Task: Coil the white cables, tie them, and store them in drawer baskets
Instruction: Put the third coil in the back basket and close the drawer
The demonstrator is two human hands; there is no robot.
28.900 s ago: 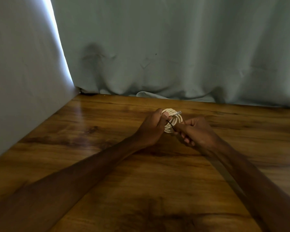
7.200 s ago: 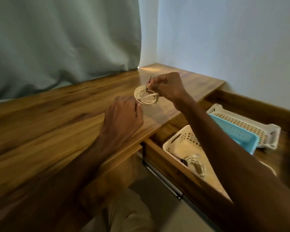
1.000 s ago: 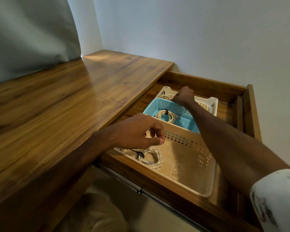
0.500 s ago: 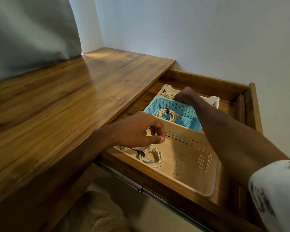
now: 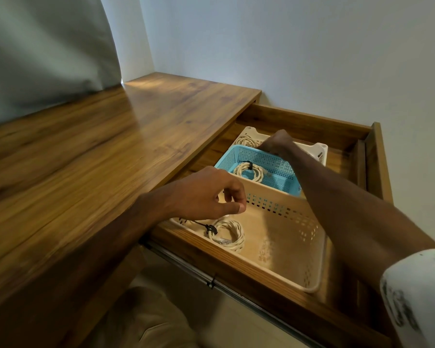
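**Over the open drawer: left hand curled on nothing, right hand's grip hidden at the back**

Closest in, at the lower right edge, a white patterned sleeve point(image 5: 417, 297) on the right arm. At the bottom, a khaki trouser leg point(image 5: 146, 320).

Just beyond, the front board of a pulled-out brown wooden drawer point(image 5: 236, 270). Behind that board, a large beige perforated plastic basket point(image 5: 319, 259). Flat on its floor at the near left, a coiled white cable bound with a black tie point(image 5: 227, 234).

Directly above that coil and clear of it, the left hand point(image 5: 206, 194): fingers curled inward, thumb tip against the forefinger, nothing visible in the pinch. To the left, under the left forearm, a brown wood-grain desk top point(image 5: 111, 146).

Further back, just past the beige wall, a small blue mesh plastic basket point(image 5: 269, 159). Inside it, a second tied white coil point(image 5: 249, 172), apart from both hands.

Beyond, at the blue basket's far rim, the right hand point(image 5: 274, 144), back turned to the camera and fingers hidden behind the knuckles. Cannot tell whether slack, clenched or gripping anything.

Just left of those knuckles, a third white coil point(image 5: 246, 141) inside a white slotted plastic basket point(image 5: 319, 149) at the drawer's back. Cannot tell whether touched by the hidden fingers.

Farthest off, a grey curtain point(image 5: 48, 46) and a pale wall point(image 5: 286, 46).
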